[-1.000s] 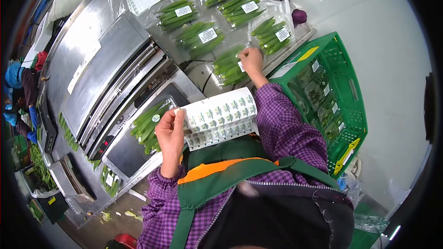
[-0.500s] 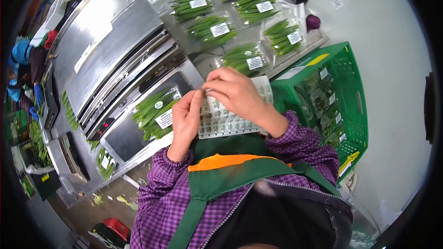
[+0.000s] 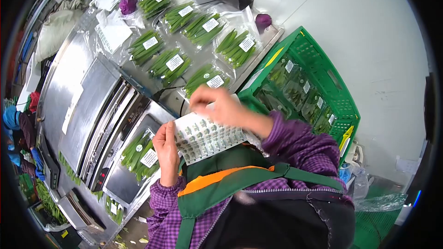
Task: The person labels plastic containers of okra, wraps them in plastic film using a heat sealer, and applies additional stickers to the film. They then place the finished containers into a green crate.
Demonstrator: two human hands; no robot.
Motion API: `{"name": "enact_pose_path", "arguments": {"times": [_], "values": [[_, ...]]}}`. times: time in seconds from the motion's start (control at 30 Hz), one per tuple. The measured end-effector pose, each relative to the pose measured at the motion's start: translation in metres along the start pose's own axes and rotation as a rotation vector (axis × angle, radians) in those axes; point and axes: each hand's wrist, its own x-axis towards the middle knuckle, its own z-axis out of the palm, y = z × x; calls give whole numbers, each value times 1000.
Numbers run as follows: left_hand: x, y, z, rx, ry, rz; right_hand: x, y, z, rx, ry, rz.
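A white sheet of small round-patterned stickers (image 3: 207,139) is tilted in front of my apron. My left hand (image 3: 167,150) pinches its left edge between thumb and fingers. Over the sheet's upper edge, my right hand (image 3: 220,108) is bent at the fingers and smeared by motion; whether it holds a sticker or touches the sheet cannot be made out. Left of the sheet, a clear pack of green pods (image 3: 138,154) with a white label lies on the metal sealing machine (image 3: 127,189). Just beyond my right hand is another labelled pack (image 3: 203,79).
Several labelled pod packs (image 3: 170,67) lie on the table beyond. A green crate (image 3: 344,94) with packs stands at the right. Purple round objects (image 3: 128,5) sit near the packs. A co-worker's blue-gloved hand (image 3: 38,159) shows at far left.
My view has swung, so the scene is shifted. My right hand has come away from my left hand, up and rightward across the sheet. My left hand still pinches the sticker sheet.
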Motion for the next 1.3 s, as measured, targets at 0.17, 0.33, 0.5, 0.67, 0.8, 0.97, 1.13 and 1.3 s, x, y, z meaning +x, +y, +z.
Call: {"name": "enact_pose_path", "arguments": {"times": [0.17, 0.33, 0.5, 0.67, 0.8, 0.97, 1.13, 1.3], "values": [[0, -2, -12, -41, 49, 43, 63, 65, -142, -281, 356, 541], [-7, -2, -17, -90, 131, 23, 94, 160, -214, -596, 380, 706], [-12, -6, -23, -148, 184, 17, 104, 186, -218, -938, 267, 723], [-15, 11, -14, -177, 233, 31, 100, 165, -211, -946, 407, 461], [-7, 13, -22, -182, 211, 100, 79, 64, -129, -7, 14, 507], [6, 15, -17, -243, 256, 189, 32, -3, -76, 188, -129, 368], [10, 25, -4, -309, 230, 230, 22, -8, -65, 161, -15, 247], [-3, 25, 7, -131, 223, 332, 23, -1, -71, 241, 153, 202]]}}
